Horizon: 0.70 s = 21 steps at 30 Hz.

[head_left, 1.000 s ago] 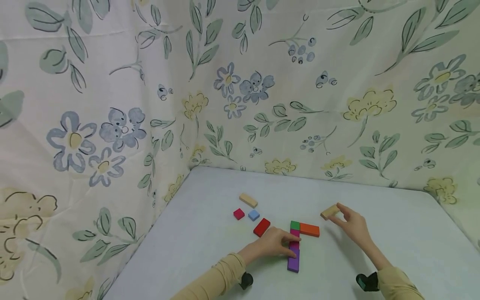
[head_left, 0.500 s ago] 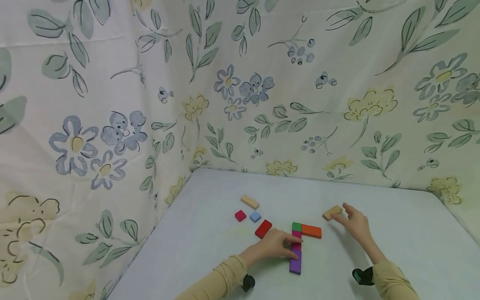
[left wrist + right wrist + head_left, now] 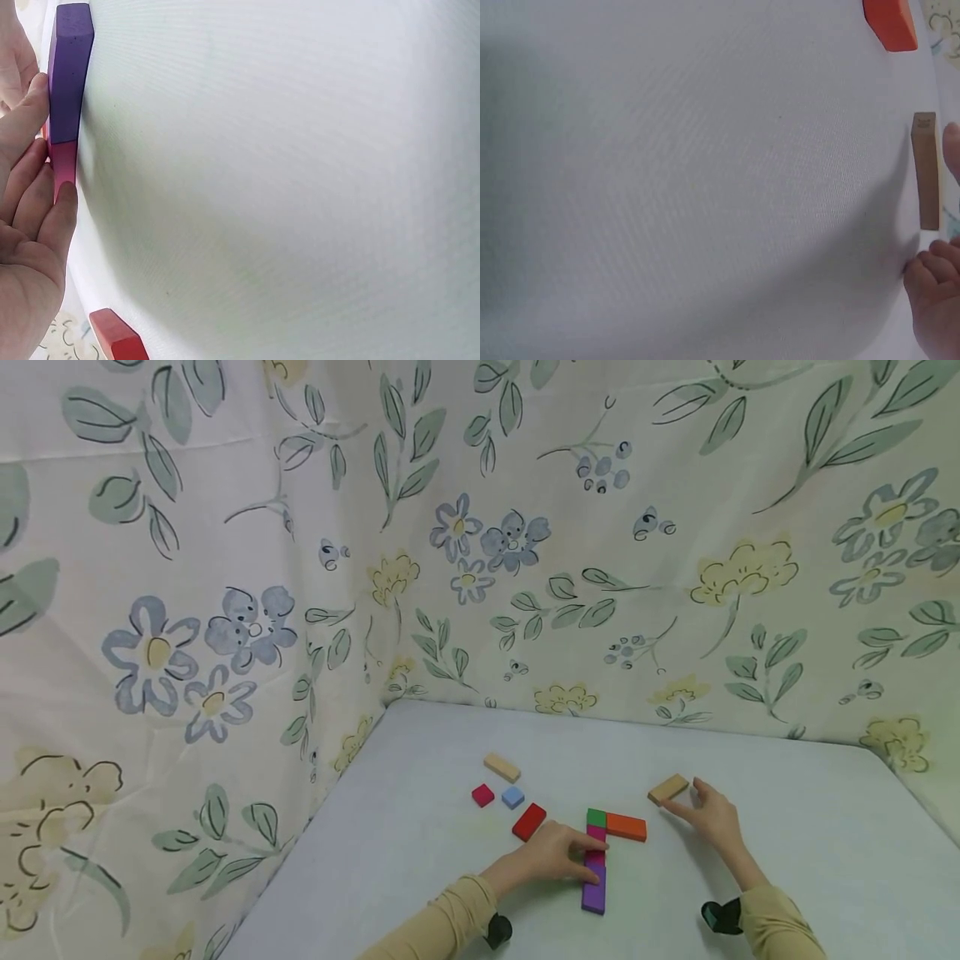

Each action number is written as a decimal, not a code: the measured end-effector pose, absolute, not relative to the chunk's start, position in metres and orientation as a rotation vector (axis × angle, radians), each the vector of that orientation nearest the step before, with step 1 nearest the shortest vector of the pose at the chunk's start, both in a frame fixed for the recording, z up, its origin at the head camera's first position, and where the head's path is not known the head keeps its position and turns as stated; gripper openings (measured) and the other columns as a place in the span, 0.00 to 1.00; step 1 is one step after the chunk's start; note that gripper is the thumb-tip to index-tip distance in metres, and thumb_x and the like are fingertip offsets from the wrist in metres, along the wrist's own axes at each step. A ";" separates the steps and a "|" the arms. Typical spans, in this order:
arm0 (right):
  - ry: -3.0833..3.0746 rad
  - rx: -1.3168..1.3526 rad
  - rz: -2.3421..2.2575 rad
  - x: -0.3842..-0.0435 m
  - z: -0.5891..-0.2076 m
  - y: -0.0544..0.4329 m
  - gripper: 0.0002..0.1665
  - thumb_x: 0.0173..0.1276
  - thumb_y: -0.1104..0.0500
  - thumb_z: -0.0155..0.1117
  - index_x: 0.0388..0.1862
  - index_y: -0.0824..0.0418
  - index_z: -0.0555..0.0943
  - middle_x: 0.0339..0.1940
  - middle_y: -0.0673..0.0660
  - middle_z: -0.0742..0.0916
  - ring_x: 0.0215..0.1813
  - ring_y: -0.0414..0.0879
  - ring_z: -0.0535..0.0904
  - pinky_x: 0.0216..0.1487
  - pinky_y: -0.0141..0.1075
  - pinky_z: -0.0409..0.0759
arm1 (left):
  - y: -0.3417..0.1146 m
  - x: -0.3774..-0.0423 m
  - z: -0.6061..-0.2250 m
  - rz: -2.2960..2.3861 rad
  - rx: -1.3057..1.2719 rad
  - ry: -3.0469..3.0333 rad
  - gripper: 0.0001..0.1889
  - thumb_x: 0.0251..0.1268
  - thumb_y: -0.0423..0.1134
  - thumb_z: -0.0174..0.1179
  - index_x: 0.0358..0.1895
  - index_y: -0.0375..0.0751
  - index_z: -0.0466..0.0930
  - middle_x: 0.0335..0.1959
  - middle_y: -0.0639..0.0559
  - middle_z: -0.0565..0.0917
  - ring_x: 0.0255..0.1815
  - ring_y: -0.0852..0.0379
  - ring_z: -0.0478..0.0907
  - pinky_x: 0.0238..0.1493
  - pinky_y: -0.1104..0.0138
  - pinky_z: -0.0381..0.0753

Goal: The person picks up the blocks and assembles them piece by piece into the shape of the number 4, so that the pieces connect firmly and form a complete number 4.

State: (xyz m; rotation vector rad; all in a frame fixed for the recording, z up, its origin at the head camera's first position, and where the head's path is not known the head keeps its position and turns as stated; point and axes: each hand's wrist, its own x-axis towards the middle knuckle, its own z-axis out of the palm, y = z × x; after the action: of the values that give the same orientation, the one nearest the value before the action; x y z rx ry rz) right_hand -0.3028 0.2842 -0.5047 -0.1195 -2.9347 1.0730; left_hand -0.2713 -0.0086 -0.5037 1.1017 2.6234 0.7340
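My left hand (image 3: 553, 852) lies over a straight row of blocks, its thumb on the purple block (image 3: 593, 900) and its fingertips across the magenta block (image 3: 596, 833). In the left wrist view, fingers partly cover the magenta block. At the row's far end sits a green block (image 3: 596, 817), with an orange block (image 3: 626, 827) reaching right from it. My right hand (image 3: 712, 818) is beside a plain wooden block (image 3: 668, 789) lying on the table. Its thumb is near the block's front edge, and its index finger stands apart from the block.
Left of the row lie a red block (image 3: 529, 822), a small red cube (image 3: 483, 795), a light blue cube (image 3: 513, 797) and another plain wooden block (image 3: 502, 767). Floral cloth (image 3: 570, 635) hangs behind and to the left of the white table (image 3: 420, 827).
My right hand's fingers have spread away from the wooden block, which stays where it was. My left hand keeps its place on the row. The head view has shifted slightly.
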 end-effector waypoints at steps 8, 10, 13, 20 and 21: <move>-2.927 -0.161 1.101 -0.306 -0.509 0.280 0.54 0.60 0.49 0.67 0.68 0.82 0.51 0.67 0.82 0.60 0.69 0.75 0.52 0.68 0.62 0.56 | -0.009 -0.272 -0.505 0.739 1.090 2.621 0.26 0.53 0.50 0.68 0.58 0.60 0.78 0.56 0.64 0.81 0.56 0.71 0.75 0.49 0.80 0.73; -2.927 -0.167 1.096 -0.307 -0.509 0.279 0.54 0.60 0.49 0.67 0.68 0.82 0.51 0.67 0.82 0.59 0.69 0.75 0.52 0.68 0.62 0.56 | -0.009 -0.272 -0.506 0.739 1.093 2.623 0.26 0.53 0.50 0.68 0.58 0.60 0.78 0.56 0.64 0.81 0.56 0.71 0.75 0.49 0.80 0.73; -2.922 -0.170 1.081 -0.309 -0.510 0.277 0.54 0.60 0.50 0.67 0.68 0.83 0.51 0.67 0.82 0.60 0.69 0.76 0.52 0.68 0.62 0.57 | -0.009 -0.273 -0.506 0.740 1.097 2.619 0.26 0.53 0.50 0.68 0.59 0.60 0.78 0.56 0.64 0.81 0.56 0.71 0.75 0.50 0.79 0.73; -2.887 -0.186 1.068 -0.309 -0.510 0.272 0.52 0.59 0.51 0.67 0.67 0.84 0.53 0.66 0.82 0.61 0.68 0.75 0.55 0.67 0.61 0.59 | -0.009 -0.274 -0.508 0.728 1.110 2.627 0.26 0.53 0.51 0.68 0.59 0.61 0.78 0.55 0.65 0.81 0.56 0.72 0.75 0.50 0.79 0.73; -2.884 -0.193 1.067 -0.308 -0.510 0.271 0.52 0.59 0.52 0.67 0.67 0.84 0.53 0.66 0.82 0.61 0.68 0.75 0.55 0.67 0.61 0.59 | -0.009 -0.274 -0.508 0.723 1.112 2.628 0.26 0.54 0.51 0.68 0.59 0.61 0.78 0.55 0.65 0.81 0.56 0.72 0.75 0.50 0.79 0.73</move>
State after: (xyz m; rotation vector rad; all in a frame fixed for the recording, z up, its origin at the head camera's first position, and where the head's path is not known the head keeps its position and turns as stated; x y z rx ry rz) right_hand -0.3084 0.2706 -0.5101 -0.1933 -2.8842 1.0667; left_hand -0.2741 -0.0091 -0.5082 1.1122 2.6282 0.7233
